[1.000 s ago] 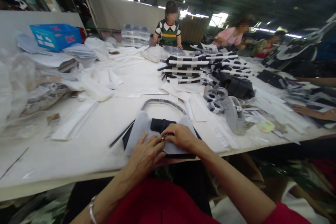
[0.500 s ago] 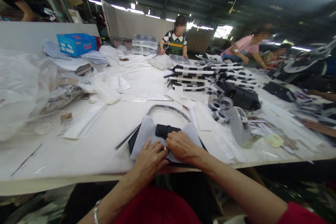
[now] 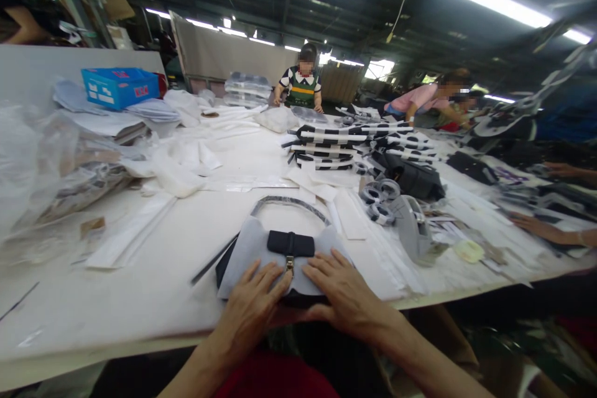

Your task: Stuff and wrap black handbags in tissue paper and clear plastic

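A black handbag (image 3: 290, 244) lies at the near edge of the white table (image 3: 153, 273), covered by a grey sheet (image 3: 249, 249) that leaves its dark flap and small metal clasp (image 3: 289, 263) showing. Its wrapped handle (image 3: 289, 203) arches away from me. My left hand (image 3: 254, 308) lies flat on the sheet just left of the clasp, fingers stretched out. My right hand (image 3: 342, 295) lies flat to the right of the clasp, fingers spread. Neither hand holds anything.
Tape rolls (image 3: 380, 194) and a grey dispenser (image 3: 409, 224) sit to the right. Black-and-white striped pieces (image 3: 326, 140) are stacked further back. Plastic bags (image 3: 41, 161) and a blue box (image 3: 119, 86) fill the left. Other people work at the far end and the right side.
Both hands were pinched together at the clasp; now they have parted and lie flat on either side of it. The flap and clasp show fully. The camera tilted up slightly.
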{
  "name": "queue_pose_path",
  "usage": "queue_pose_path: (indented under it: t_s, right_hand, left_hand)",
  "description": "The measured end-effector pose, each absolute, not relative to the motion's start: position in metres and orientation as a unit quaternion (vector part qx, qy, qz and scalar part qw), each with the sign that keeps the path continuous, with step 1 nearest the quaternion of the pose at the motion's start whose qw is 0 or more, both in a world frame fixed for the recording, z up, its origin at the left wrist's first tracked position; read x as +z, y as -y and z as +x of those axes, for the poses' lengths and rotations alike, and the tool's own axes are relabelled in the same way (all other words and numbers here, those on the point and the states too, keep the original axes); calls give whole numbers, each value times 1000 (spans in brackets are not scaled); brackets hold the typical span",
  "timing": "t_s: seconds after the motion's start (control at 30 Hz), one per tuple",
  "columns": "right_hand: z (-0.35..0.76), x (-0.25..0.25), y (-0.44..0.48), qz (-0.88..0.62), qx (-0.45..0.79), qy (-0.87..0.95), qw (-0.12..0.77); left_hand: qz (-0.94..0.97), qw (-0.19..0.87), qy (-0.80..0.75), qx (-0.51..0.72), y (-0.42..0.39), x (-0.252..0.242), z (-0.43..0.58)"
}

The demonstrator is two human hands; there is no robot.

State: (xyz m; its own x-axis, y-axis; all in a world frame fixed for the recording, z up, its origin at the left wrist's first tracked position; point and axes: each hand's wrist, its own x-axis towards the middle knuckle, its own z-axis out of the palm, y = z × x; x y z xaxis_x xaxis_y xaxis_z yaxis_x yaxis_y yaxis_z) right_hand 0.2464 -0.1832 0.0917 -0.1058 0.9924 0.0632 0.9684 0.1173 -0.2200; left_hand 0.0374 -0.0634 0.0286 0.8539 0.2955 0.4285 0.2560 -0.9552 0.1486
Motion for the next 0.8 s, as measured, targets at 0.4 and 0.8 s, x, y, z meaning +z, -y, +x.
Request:
queue_pose_path:
  t_s: [0.4, 0.8]
  right_hand:
    - [261, 45, 175, -632, -101, 757, 130]
    - [274, 14, 171, -604, -110, 776, 146]
  left_hand:
    - [929, -127, -84, 338, 44, 10, 43]
    - [919, -210, -91, 322, 44, -14, 41]
